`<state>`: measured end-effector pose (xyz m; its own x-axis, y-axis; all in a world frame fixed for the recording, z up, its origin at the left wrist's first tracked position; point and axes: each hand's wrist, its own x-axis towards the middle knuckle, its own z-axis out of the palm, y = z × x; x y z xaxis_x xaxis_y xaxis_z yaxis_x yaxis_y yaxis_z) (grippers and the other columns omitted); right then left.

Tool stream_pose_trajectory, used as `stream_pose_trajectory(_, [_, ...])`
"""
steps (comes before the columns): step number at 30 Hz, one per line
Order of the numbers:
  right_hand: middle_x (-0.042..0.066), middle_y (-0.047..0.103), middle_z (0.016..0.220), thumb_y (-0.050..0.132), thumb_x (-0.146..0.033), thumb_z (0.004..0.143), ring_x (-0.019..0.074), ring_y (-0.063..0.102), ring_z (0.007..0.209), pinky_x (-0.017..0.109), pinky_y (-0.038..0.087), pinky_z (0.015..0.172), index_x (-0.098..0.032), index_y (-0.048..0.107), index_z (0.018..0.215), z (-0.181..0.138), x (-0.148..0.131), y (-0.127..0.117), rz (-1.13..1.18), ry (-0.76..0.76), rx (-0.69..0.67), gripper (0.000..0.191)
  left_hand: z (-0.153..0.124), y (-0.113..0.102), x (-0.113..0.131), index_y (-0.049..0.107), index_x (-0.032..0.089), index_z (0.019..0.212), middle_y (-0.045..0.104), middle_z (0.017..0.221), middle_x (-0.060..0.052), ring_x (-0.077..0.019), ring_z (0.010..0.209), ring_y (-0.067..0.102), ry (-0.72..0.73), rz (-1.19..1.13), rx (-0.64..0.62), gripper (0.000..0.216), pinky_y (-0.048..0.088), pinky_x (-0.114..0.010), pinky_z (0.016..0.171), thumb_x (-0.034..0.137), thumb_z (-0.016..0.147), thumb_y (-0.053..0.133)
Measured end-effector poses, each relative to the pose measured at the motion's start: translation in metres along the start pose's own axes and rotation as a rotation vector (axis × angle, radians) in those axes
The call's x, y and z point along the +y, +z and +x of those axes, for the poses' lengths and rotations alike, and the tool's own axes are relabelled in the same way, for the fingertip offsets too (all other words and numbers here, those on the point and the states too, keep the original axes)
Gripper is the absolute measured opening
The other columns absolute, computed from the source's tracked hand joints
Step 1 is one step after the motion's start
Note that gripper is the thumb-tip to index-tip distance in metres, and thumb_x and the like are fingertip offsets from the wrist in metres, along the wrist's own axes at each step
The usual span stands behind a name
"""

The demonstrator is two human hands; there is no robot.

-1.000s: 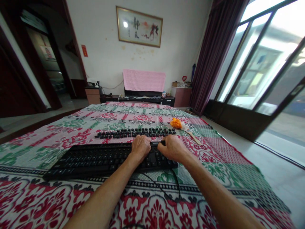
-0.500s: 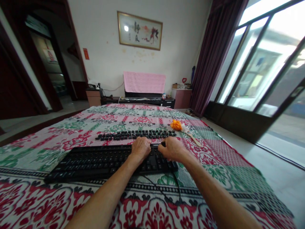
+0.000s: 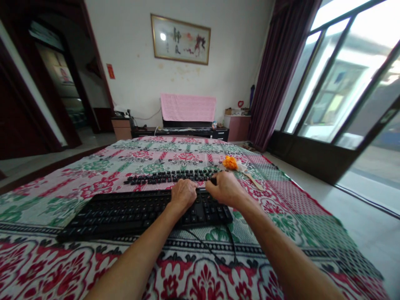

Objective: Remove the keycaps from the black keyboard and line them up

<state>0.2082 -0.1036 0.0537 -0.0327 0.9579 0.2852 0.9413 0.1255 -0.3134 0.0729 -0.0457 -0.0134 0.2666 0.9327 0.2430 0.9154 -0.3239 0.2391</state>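
Note:
A black keyboard lies on the patterned bedspread, its cable running out at the near right. My left hand is closed, with curled fingers on the keyboard's upper edge right of the middle; its fingertips are partly hidden. Just above the number-pad side, my right hand pinches a small dark object, mostly covered by the fingers, so its kind is unclear. Behind the keyboard, several loose black keycaps are lined up in rows.
An orange fluffy bundle and a brush with a pale wooden handle lie beyond my right hand. The flowered bedspread spreads under everything. Farther off stands a low cabinet below a pink cloth.
My right hand has risen slightly away from the keys, with the small dark object between its fingers. My left hand stays on the keyboard. The view has shifted slightly.

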Motion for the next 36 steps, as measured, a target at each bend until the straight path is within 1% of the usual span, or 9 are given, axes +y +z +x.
stream_pose_trajectory(3, [0.005, 0.056, 0.046, 0.043, -0.027, 0.072, 0.0092, 0.049, 0.041, 0.017, 0.030, 0.040, -0.010, 0.059, 0.058, 0.006, 0.012, -0.003, 0.171, 0.133, -0.079, 0.028, 0.007, -0.010, -0.001, 0.067, 0.028, 0.093, 0.068, 0.092, -0.002, -0.0168, 0.090, 0.059, 0.085, -0.052, -0.061, 0.031, 0.042, -0.025, 0.081, 0.023, 0.075, 0.043])
stream_pose_trajectory(6, [0.003, 0.053, 0.043, 0.043, -0.027, 0.071, 0.0088, 0.049, 0.038, 0.015, 0.030, 0.036, -0.010, 0.057, 0.056, 0.009, 0.020, -0.002, 0.294, 0.207, -0.096, 0.026, 0.010, -0.020, 0.001, 0.066, 0.027, 0.096, 0.067, 0.097, 0.000, -0.0156, 0.091, 0.058, 0.227, -0.161, -0.101, 0.033, 0.042, -0.022, 0.080, 0.021, 0.068, 0.050])
stream_pose_trajectory(9, [0.003, 0.054, 0.044, 0.043, -0.027, 0.069, 0.0090, 0.050, 0.037, 0.015, 0.031, 0.034, -0.010, 0.056, 0.056, 0.010, 0.023, 0.000, 0.334, 0.210, -0.090, 0.025, 0.008, -0.024, 0.009, 0.065, 0.023, 0.099, 0.067, 0.090, 0.001, -0.0138, 0.079, 0.060, 0.290, -0.354, -0.231, 0.037, 0.044, -0.020, 0.068, 0.027, 0.063, 0.058])
stream_pose_trajectory(11, [0.004, 0.056, 0.046, 0.044, -0.027, 0.069, 0.0088, 0.050, 0.037, 0.015, 0.033, 0.035, -0.010, 0.056, 0.057, 0.010, 0.023, 0.001, 0.347, 0.207, -0.087, 0.025, 0.005, -0.023, 0.014, 0.065, 0.020, 0.099, 0.067, 0.082, 0.001, -0.0125, 0.071, 0.060, 0.292, -0.444, -0.267, 0.037, 0.043, -0.019, 0.062, 0.032, 0.064, 0.059])
stream_pose_trajectory(14, [0.004, 0.058, 0.049, 0.044, -0.028, 0.070, 0.0089, 0.050, 0.037, 0.016, 0.034, 0.035, -0.010, 0.059, 0.061, 0.010, 0.022, 0.002, 0.369, 0.210, -0.069, 0.025, 0.001, -0.022, 0.021, 0.067, 0.020, 0.092, 0.067, 0.075, 0.003, -0.0108, 0.067, 0.058, 0.326, -0.461, -0.206, 0.028, 0.040, -0.019, 0.061, 0.031, 0.069, 0.055])
stream_pose_trajectory(20, [0.004, 0.057, 0.045, 0.044, -0.028, 0.069, 0.0106, 0.052, 0.037, 0.017, 0.037, 0.036, -0.010, 0.060, 0.064, 0.010, 0.021, 0.004, 0.378, 0.262, -0.072, 0.025, -0.003, -0.018, 0.025, 0.067, 0.018, 0.070, 0.063, 0.061, 0.000, -0.0095, 0.055, 0.052, 0.456, -0.240, -0.045, 0.021, 0.035, -0.020, 0.057, 0.022, 0.073, 0.047])
stream_pose_trajectory(26, [0.004, 0.057, 0.044, 0.044, -0.028, 0.070, 0.0100, 0.052, 0.037, 0.016, 0.038, 0.038, -0.009, 0.061, 0.064, 0.012, 0.021, 0.007, 0.400, 0.276, -0.088, 0.026, -0.003, -0.014, 0.024, 0.066, 0.017, 0.070, 0.061, 0.059, 0.000, -0.0088, 0.054, 0.051, 0.442, -0.275, -0.009, 0.020, 0.035, -0.019, 0.054, 0.016, 0.069, 0.047])
stream_pose_trajectory(33, [0.005, 0.057, 0.044, 0.043, -0.029, 0.071, 0.0112, 0.052, 0.037, 0.017, 0.038, 0.037, -0.009, 0.062, 0.063, 0.013, 0.022, 0.004, 0.399, 0.286, -0.049, 0.029, -0.005, -0.011, 0.027, 0.066, 0.016, 0.077, 0.062, 0.074, -0.008, -0.0171, 0.070, 0.057, 0.369, 0.006, 0.027, 0.023, 0.042, -0.026, 0.066, 0.022, 0.071, 0.045])
stream_pose_trajectory(36, [0.006, 0.057, 0.042, 0.042, -0.029, 0.072, 0.0109, 0.052, 0.038, 0.017, 0.037, 0.037, -0.009, 0.062, 0.059, 0.015, 0.028, -0.001, 0.363, 0.298, -0.005, 0.031, -0.003, -0.009, 0.023, 0.067, 0.017, 0.078, 0.062, 0.076, -0.008, -0.0170, 0.072, 0.058, 0.366, 0.013, 0.054, 0.023, 0.043, -0.026, 0.068, 0.019, 0.070, 0.045])
